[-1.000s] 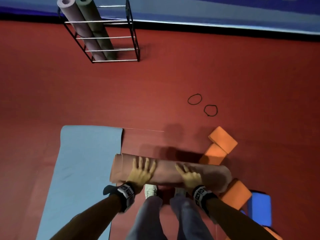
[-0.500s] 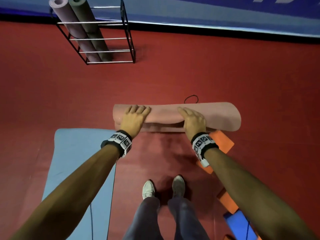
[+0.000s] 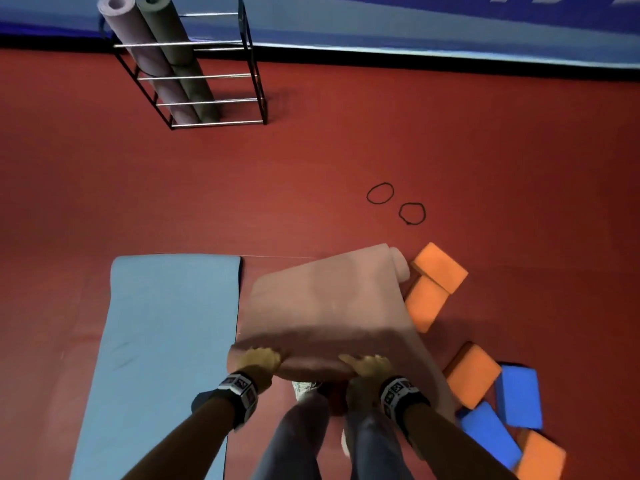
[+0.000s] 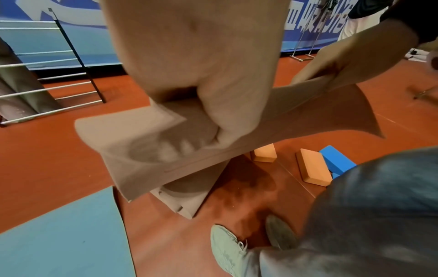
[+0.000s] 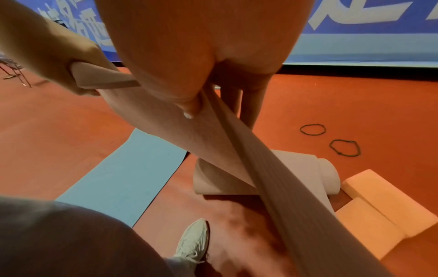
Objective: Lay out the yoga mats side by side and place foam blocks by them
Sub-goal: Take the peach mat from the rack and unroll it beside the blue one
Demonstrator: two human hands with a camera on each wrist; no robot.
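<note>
Red floor (image 3: pixel 311 168) lies under us. Our left hand (image 3: pixel 258 363) and right hand (image 3: pixel 367 367) each grip the pink mat's (image 3: pixel 329 299) near edge; its rolled end rests ahead, beside the blue mat (image 3: pixel 166 323).

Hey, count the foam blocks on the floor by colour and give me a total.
Orange blocks: 4
Blue blocks: 2
Total: 6, all seen in the head view.

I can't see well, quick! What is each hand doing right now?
Left hand: grips the near edge of the pink mat, lifted off the floor.
Right hand: grips the same edge of the pink mat.
</note>
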